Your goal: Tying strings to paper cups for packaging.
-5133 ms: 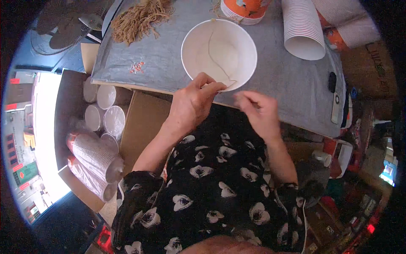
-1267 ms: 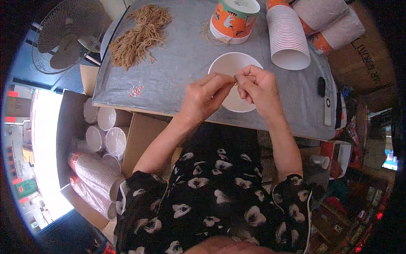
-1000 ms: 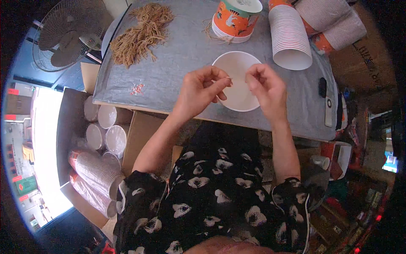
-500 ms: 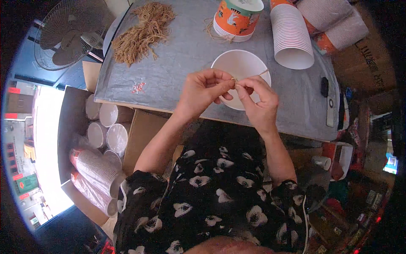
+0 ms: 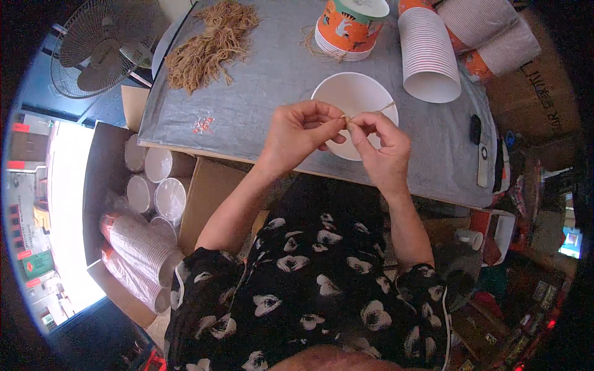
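Thin tan twine (image 5: pixel 347 118) is pinched by your left hand (image 5: pixel 302 131) and right hand (image 5: pixel 385 143), over the round white paper tub (image 5: pixel 346 86) near the grey-covered bench's (image 5: pixel 250 102) front edge, fingertips close together, likely for fine control.

The black garment (image 5: pixel 309 290), printed with scattered pale heart-like shapes, has white-edged sleeves (image 5: pixel 207 278).

String (image 5: pixel 388 107): stretch pinched between left grip (image 5: pixel 303 130) and right grip (image 5: pixel 382 141) mostly hidden; knot or loop, too small to tell.
White bucket (image 5: pixel 352 88): near rim partly covered by both grips.
Orange tub (image 5: pixel 348 34): far end cut off.
Red-and-white bits (image 5: pixel 203 125): too small to identify.
Clutter, near right (image 5: pixel 535 309): dark, blurred.
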Tool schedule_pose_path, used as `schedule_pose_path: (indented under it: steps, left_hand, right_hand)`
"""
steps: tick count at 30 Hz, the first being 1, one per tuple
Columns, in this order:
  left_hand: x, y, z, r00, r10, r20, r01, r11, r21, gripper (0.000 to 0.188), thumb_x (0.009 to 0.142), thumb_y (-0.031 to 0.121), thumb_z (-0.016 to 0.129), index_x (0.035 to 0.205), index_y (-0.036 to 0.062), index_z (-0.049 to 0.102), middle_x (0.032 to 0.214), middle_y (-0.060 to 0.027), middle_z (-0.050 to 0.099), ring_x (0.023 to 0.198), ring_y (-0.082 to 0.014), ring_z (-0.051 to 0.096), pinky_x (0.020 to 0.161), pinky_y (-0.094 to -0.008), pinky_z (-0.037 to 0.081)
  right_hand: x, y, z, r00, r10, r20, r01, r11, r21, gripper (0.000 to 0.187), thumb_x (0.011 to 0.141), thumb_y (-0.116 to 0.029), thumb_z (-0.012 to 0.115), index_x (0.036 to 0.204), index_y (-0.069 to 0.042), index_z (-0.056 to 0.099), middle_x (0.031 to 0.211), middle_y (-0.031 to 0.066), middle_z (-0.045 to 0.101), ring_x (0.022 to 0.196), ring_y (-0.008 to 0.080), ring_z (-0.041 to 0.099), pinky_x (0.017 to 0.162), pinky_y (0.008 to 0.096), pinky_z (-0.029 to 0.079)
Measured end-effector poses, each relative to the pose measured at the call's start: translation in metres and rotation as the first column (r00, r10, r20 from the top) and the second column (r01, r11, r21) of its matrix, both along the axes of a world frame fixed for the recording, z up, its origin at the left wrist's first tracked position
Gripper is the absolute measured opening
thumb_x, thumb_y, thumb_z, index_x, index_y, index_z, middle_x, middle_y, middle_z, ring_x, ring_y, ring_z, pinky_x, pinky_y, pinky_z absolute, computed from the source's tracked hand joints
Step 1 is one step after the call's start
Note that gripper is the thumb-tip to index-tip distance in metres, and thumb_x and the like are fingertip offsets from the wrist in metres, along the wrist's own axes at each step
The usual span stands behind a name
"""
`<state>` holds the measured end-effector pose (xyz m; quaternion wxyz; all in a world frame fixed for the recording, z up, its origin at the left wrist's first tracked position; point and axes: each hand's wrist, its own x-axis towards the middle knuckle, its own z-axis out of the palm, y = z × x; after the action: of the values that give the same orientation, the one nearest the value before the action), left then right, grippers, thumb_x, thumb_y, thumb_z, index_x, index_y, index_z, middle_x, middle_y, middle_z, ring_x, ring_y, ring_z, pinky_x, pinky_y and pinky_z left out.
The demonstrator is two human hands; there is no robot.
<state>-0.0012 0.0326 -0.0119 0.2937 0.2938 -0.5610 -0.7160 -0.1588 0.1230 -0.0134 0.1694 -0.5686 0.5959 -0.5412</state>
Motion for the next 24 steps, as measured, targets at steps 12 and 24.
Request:
schedule_pose_path:
  steps: [12,24]
  left_hand:
    - [-0.008,0.011,-0.004,0.996,0.084,-0.01,-0.085,0.992,-0.092,0.014,0.088,0.01,0.07,0.096,-0.0015,0.07,0.085,-0.0054,0.072,0.077,-0.0097,0.069,0.062,-0.0228,0.055]
    - [-0.005,0.008,-0.008,1.0,0.014,-0.016,-0.015,0.997,-0.082,0.015,0.092,0.012,0.068,0.099,-0.0021,0.069,0.088,-0.0058,0.072,0.077,-0.0112,0.07,0.064,-0.0239,0.056]
  right_hand:
    - [-0.002,0.001,0.007,0.935,-0.017,0.355,-0.051,0.982,0.181,0.012,0.091,-0.013,0.068,0.091,0.0,0.067,0.08,0.0002,0.067,0.07,0.0054,0.059,0.066,0.0213,0.048]
    - [-0.007,0.001,0.005,0.903,0.002,0.429,-0.113,0.966,0.234,0.016,0.092,-0.017,0.068,0.088,-0.002,0.068,0.072,-0.0008,0.064,0.064,0.004,0.056,0.059,0.0196,0.044]
